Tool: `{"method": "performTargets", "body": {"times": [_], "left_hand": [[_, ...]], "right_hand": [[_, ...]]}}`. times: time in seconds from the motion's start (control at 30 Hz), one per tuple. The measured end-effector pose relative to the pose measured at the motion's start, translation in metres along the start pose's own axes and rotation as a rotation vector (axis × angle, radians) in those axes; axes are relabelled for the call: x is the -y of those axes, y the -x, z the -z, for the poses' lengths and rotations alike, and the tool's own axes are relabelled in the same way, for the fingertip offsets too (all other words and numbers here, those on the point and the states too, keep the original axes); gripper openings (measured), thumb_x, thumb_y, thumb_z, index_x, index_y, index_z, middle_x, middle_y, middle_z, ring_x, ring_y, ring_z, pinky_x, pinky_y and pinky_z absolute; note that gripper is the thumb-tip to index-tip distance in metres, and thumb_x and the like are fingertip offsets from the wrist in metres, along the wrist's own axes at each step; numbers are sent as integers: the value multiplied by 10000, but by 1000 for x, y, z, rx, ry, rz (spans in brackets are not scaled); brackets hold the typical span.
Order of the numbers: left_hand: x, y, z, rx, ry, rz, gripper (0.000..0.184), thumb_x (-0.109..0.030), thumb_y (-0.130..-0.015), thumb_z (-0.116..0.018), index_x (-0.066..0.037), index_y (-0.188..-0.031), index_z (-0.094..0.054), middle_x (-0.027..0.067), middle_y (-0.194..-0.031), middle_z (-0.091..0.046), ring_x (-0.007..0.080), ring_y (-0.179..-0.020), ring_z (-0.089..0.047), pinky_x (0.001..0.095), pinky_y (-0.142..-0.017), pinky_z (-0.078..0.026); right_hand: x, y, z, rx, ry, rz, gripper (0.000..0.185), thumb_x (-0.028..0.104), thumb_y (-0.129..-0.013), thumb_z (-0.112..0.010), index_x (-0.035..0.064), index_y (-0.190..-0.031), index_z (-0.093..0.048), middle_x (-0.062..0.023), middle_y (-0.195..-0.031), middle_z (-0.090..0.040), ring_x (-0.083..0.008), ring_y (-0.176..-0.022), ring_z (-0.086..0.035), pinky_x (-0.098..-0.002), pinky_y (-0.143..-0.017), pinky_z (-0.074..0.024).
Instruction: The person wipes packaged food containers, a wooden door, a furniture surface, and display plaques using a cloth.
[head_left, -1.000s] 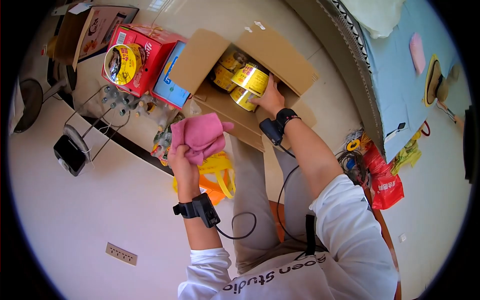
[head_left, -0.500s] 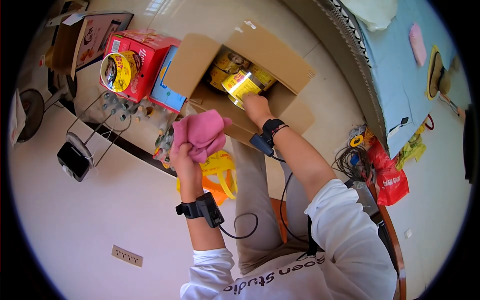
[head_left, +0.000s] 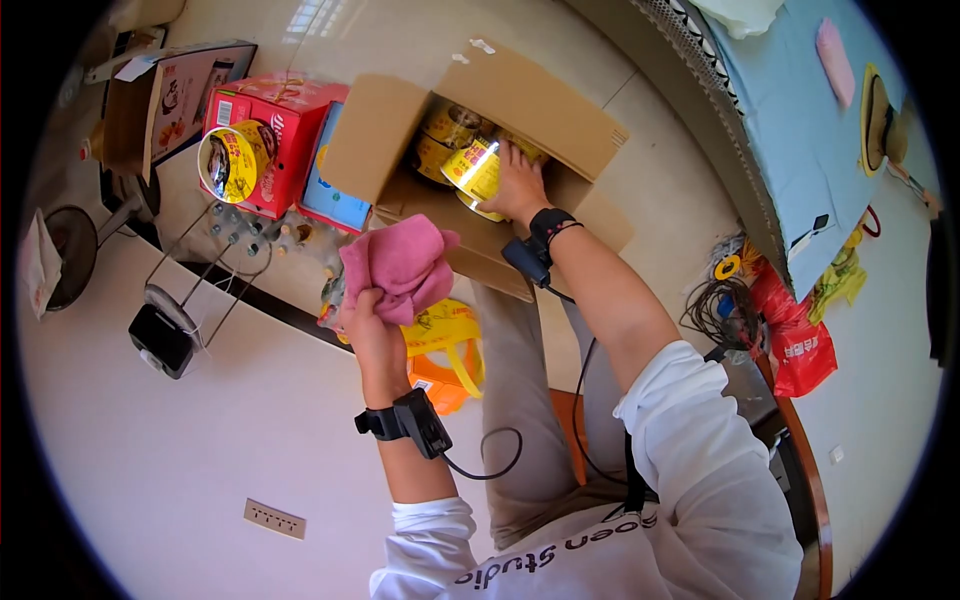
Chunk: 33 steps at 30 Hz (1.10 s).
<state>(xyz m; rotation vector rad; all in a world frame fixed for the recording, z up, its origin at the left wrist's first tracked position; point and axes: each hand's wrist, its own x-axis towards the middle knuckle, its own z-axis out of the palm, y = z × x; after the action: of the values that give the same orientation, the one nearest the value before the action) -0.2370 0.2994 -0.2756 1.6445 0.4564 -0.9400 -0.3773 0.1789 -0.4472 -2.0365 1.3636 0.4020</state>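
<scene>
My left hand is closed around a crumpled pink cloth, held up left of the open cardboard box. My right hand reaches into that box, with its fingers spread over a yellow can and its thumb at the can's lower edge. The fingers curve around the can's right side. Several more yellow cans lie in the box beside and beneath it, partly hidden by the hand and the top can.
A red box with a yellow tub on it stands at the left, next to a blue box. Bottles lie below them. A yellow bag is by my legs, a red bag at the right.
My right hand has shifted on the cans and its fingers have spread out from a more closed pose. The top can sits lower and further left in the box. The pink cloth stays in my left hand.
</scene>
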Motion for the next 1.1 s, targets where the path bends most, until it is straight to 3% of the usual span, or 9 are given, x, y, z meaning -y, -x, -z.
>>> {"method": "performTargets", "body": {"times": [0.03, 0.13, 0.33, 0.47, 0.53, 0.6, 0.7, 0.97, 1.1], "left_hand": [[0, -1, 1, 2, -6, -3, 240, 20, -702, -394, 39, -931, -465, 79, -871, -508, 148, -774, -505, 248, -705, -410], [-6, 1, 5, -13, 10, -8, 252, 20, -696, -396, 44, -938, -464, 90, -898, -509, 165, -810, -509, 262, -726, -412], [-49, 25, -27, 4, -195, -466, 351, 28, -680, -390, 72, -1022, -457, 108, -933, -526, 157, -780, -526, 246, -696, -421], [-39, 11, -51, 325, -565, -385, 430, 59, -659, -359, 19, -1072, -470, 70, -915, -534, 103, -799, -509, 216, -692, -415], [-22, 5, -67, 412, -655, -177, 506, 91, -629, -355, 2, -1122, -430, 126, -957, -540, 163, -880, -522, 250, -746, -407], [7, 2, -83, 568, -769, -515, 566, 112, -597, -363, 13, -1154, -381, 207, -1057, -489, 280, -1016, -469, 319, -837, -362], [37, 21, -93, 533, -1055, -654, 595, 115, -589, -382, 17, -1175, -343, 250, -1155, -382, 359, -1121, -329, 367, -922, -271], [77, 86, -69, 893, -1038, -537, 555, 123, -606, -382, 14, -1150, -378, 204, -1246, -296, 345, -1173, -249, 347, -960, -215], [86, 112, -57, 1004, -1027, -464, 529, 128, -629, -367, 3, -1142, -394, 179, -1261, -293, 321, -1201, -210, 345, -971, -187]], "right_hand": [[4, -2, 1, 184, -35, -18, 1099, 285, -391, -781, 28, -1247, -141, -152, -1169, -319, -273, -1096, -323, -405, -834, -368], [7, 1, 2, 180, -129, -90, 1046, 263, -412, -762, 18, -1233, -162, -150, -1152, -328, -292, -1077, -335, -382, -862, -349], [2, 53, 65, -23, -324, 154, 951, 178, -403, -697, 4, -1203, -213, -169, -1112, -332, -319, -1047, -338, -372, -867, -340], [7, 106, 118, -119, -299, 189, 931, 153, -406, -669, -10, -1203, -215, -183, -1092, -329, -331, -1029, -341, -381, -850, -340], [8, 121, 133, -156, -349, 247, 911, 146, -402, -665, -18, -1191, -240, -183, -1086, -336, -337, -1023, -343, -384, -845, -342], [12, 125, 142, -200, -332, 301, 896, 142, -395, -666, -23, -1179, -264, -180, -1076, -348, -334, -1018, -346, -392, -846, -339], [12, 129, 144, -157, -280, 281, 893, 160, -397, -682, -18, -1174, -280, -165, -1062, -368, -318, -1015, -351, -393, -863, -313], [-22, 160, 120, -170, -190, 159, 905, 279, -445, -710, -6, -1188, -280, -147, -1043, -382, -293, -1015, -346, -482, -861, -238], [-37, 190, 119, -156, -192, 104, 885, 300, -472, -683, -3, -1195, -274, -156, -1053, -378, -312, -1010, -337, -446, -876, -232]]}}
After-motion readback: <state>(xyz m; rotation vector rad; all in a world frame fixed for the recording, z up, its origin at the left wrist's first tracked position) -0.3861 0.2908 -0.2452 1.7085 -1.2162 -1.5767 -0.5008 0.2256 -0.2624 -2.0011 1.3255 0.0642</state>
